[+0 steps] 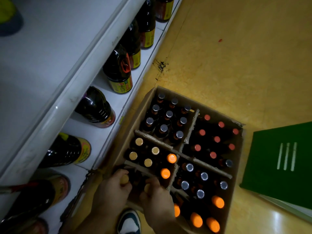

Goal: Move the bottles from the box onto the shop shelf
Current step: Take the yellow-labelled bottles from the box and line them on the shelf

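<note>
Yellow floor [236, 65], box [143, 106]: left hand [112, 186], right hand [156, 194] grip bottles [125, 179] (labels hidden)

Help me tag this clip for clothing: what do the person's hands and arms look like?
The left hand and right hand are both bare: no gloves, rings or watch show. The forearms are uncovered too, with no sleeve in view down to the frame's edge.

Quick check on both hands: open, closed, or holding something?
Left hand: grips the left yellow-capped bottle, still in the box.
Right hand: grips the right yellow-capped bottle beside it.
</note>
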Motion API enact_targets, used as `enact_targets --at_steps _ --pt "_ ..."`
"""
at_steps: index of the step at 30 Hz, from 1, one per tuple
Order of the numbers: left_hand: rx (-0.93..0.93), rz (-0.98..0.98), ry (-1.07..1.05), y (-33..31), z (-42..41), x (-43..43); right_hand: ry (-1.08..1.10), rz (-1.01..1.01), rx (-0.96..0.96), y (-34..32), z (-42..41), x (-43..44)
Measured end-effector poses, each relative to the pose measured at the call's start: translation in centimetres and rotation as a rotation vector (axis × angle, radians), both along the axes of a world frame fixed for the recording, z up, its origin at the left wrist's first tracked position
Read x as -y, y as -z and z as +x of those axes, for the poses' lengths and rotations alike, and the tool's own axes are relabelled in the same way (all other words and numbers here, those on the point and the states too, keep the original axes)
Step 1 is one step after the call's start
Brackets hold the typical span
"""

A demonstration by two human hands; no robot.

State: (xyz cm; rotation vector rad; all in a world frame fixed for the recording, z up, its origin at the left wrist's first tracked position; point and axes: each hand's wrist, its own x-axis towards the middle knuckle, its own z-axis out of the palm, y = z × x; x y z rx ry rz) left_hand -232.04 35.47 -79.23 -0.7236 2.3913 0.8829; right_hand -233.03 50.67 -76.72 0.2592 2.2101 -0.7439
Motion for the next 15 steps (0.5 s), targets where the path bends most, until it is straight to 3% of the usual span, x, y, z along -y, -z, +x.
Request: enact_targets --at_steps 15 --pt "-0.112 0.046 0.014 -13.5 0.4 -1.7 -0.031 -0.008 -0.156 -12.3 -0.9 -1.7"
